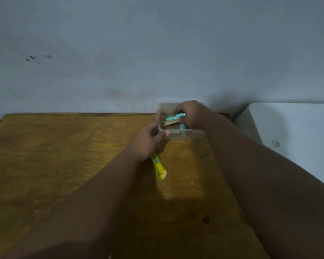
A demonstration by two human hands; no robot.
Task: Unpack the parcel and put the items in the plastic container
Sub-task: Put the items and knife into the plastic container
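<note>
- you are at a worn wooden table (67, 165) pushed against a plain grey-blue wall (157, 53) that carries a few dark marks; a white surface (292, 139) sits off beyond your right arm.
- the clear plastic container (193, 134) stands at the far edge of the table, against the wall, and both your hands meet at it.
- your right hand (192, 114) is down inside the container, fingers curled closed around a teal item (176, 116) whose free end juts out toward your left hand.
- just under that grip, inside the container, lie a small tan piece of card (171, 123) and another teal piece (182, 128), close to the near wall; what exactly they are is too dim to tell.
- your left hand (148, 139) is spread loosely and holds nothing; its forefinger reaches up the container's left wall and its thumb tip touches the near left corner of the rim.
- a yellow-green utility knife (160, 168) lies flat on the table just behind your left wrist, on your side of it, partly hidden under the hand, its butt end pointing back toward you.
- no parcel wrapping shows near either hand.
- the lower part of the view is taken up by your two bare forearms, in deep shadow.
</note>
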